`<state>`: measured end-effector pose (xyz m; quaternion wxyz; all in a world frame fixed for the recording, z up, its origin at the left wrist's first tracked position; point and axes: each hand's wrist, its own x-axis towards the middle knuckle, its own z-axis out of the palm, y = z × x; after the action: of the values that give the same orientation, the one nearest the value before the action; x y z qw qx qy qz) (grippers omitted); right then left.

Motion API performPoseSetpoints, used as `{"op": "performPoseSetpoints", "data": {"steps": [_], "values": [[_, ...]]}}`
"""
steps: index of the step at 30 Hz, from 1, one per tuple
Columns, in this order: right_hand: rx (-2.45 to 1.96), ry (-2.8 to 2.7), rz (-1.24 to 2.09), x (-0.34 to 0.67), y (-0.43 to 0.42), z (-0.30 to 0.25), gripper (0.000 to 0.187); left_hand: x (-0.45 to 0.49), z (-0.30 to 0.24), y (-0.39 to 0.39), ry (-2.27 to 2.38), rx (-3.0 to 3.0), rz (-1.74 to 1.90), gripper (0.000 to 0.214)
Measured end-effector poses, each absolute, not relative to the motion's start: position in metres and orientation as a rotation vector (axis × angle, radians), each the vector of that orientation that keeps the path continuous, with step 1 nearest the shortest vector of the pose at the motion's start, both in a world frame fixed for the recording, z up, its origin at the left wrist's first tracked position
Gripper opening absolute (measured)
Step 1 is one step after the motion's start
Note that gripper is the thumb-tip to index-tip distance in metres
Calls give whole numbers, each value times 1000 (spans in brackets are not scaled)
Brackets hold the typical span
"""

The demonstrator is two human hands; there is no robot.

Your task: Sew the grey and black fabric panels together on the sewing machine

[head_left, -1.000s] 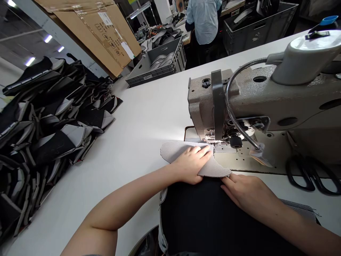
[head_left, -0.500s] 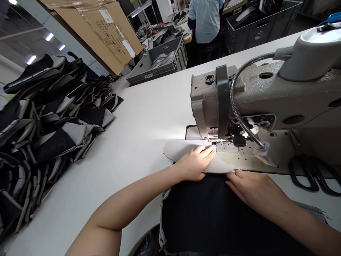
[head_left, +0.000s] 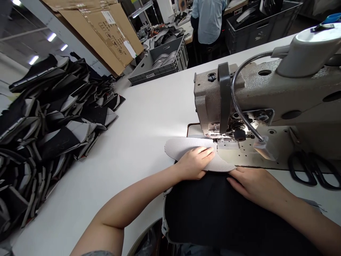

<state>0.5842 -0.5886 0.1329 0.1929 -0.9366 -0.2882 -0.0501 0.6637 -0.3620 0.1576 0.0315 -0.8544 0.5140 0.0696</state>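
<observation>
A grey mesh fabric piece (head_left: 181, 147) lies on the white table (head_left: 138, 131), its right edge under the presser foot of the sewing machine (head_left: 261, 96). My left hand (head_left: 195, 163) presses flat on the grey piece, fingertips close to the needle. My right hand (head_left: 253, 185) rests flat on the black fabric (head_left: 213, 213) joined to the grey piece, just in front of the machine bed. The black fabric hangs over the table's near edge towards me.
A big heap of black and grey cut pieces (head_left: 48, 117) fills the table's left side. Black scissors (head_left: 311, 169) lie on the machine bed at right. A grey crate (head_left: 160, 62), cardboard (head_left: 106, 28) and a standing person (head_left: 207, 21) are behind.
The view shifted slightly. Both hands stay flat on the fabric near the needle, with little visible movement of the pieces.
</observation>
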Motion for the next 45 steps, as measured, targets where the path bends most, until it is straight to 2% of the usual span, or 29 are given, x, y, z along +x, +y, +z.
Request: {"op": "performPoseSetpoints", "data": {"steps": [6, 11, 16, 27, 34, 39, 42, 45], "values": [[-2628, -810, -168, 583, -596, 130, 30, 662, 158, -371, 1500, -2632, 221, 61], [-2698, -777, -317, 594, -599, 120, 34, 681, 157, -374, 1495, -2589, 195, 61], [-2798, -805, -411, 607, -593, 118, 30, 706, 157, -366, 1526, -2539, 206, 59], [-2898, -712, -255, 612, -591, 117, 29, 726, 154, -361, 1610, -2469, 204, 55], [-2903, -746, 135, 627, -581, 132, 25, 756, 160, -362, 1881, -2316, 193, 42], [-2731, -684, 167, 623, -586, 138, 33, 709, 169, -384, 1523, -2551, 158, 35], [-2506, -715, 177, 621, -597, 143, 40, 674, 158, -398, 1328, -2763, 83, 29], [-2345, -784, 188, 620, -609, 143, 52, 662, 140, -398, 1303, -2945, 46, 32]]}}
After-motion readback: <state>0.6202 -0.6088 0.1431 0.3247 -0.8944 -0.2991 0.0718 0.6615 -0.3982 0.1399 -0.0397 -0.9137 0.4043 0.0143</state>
